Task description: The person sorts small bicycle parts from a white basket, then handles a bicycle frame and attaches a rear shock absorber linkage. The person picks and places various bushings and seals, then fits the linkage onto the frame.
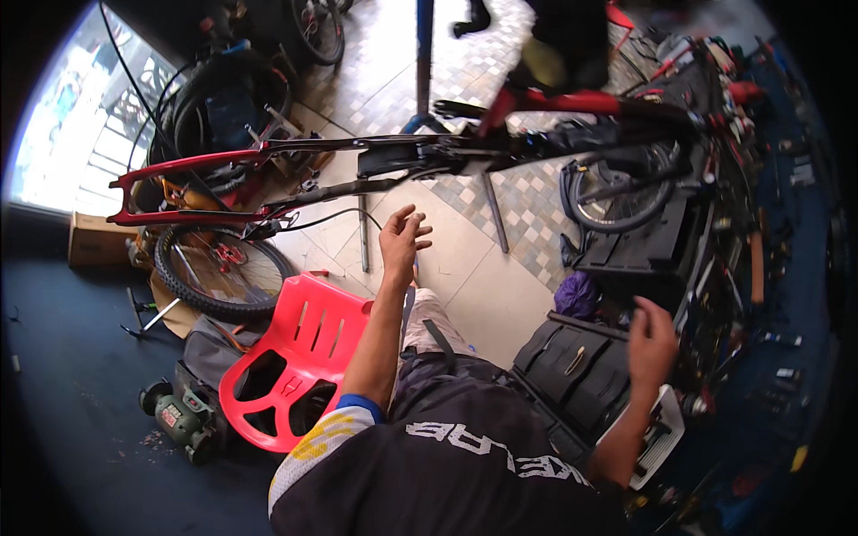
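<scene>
A red and black bicycle frame (384, 159) lies across the view above my hands, its red rear stays (192, 165) pointing left. My left hand (404, 241) is just below the middle of the frame, apart from it, fingers loosely spread and holding nothing. Near its fingertips ends a thin black cable (335, 214) that hangs from the frame. My right hand (652, 347) is raised at the right, slightly blurred, with its fingers up and nothing seen in it. Beside that hand sits a black tool case (572, 362); a purple cloth bundle (576, 295) is just behind the case.
A red plastic chair (308, 317) stands at my left, with a green bench grinder (183, 415) on the floor beyond. A knobby-tyred wheel (170, 272) lies behind the chair. Another wheel (585, 210) is at the right. A blue stand post (424, 62) rises behind the frame. Tools crowd the right side.
</scene>
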`<state>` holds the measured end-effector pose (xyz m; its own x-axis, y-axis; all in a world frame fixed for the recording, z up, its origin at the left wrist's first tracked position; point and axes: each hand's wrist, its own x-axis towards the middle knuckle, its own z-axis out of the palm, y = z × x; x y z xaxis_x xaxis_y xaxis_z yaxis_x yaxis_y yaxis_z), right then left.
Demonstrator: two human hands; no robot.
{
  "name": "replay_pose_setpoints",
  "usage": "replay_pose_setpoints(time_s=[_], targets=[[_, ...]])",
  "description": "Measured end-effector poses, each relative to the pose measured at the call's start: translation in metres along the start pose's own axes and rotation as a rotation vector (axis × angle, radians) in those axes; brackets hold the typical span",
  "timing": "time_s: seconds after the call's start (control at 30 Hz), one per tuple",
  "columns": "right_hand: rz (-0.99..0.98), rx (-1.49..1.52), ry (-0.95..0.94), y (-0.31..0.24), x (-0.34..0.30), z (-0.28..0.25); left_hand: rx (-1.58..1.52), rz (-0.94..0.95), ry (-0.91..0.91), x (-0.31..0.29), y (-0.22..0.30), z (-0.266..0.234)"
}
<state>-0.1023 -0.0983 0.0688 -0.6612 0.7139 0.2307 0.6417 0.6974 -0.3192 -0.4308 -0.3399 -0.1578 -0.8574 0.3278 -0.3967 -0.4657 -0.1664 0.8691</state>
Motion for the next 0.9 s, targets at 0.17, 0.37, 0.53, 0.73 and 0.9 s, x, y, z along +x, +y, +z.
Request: replay_pose_setpoints(time_s=[0.17, 0.37, 0.53, 0.73, 0.9], targets=[[-0.287, 0.125, -0.455, -0.135, 0.083, 0.151, -0.174, 0.121, 0.163, 0.055, 0.028, -0.017], [-0.162, 0.305, -0.786, -0.202, 0.113, 0.259, -0.103, 0.053, 0.208, 0.078, 0.054, -0.046], [0.132, 0.559, -0.885, -0.222, 0.132, 0.311, -0.068, -0.045, 0.179, 0.099, 0.065, -0.056], [0.497, 0.957, -0.803, -0.214, 0.153, 0.354, -0.036, -0.100, 0.249, 0.109, 0.068, -0.056], [0.587, 1.078, -0.831, -0.216, 0.163, 0.372, -0.016, -0.100, 0.284, 0.107, 0.066, -0.054]])
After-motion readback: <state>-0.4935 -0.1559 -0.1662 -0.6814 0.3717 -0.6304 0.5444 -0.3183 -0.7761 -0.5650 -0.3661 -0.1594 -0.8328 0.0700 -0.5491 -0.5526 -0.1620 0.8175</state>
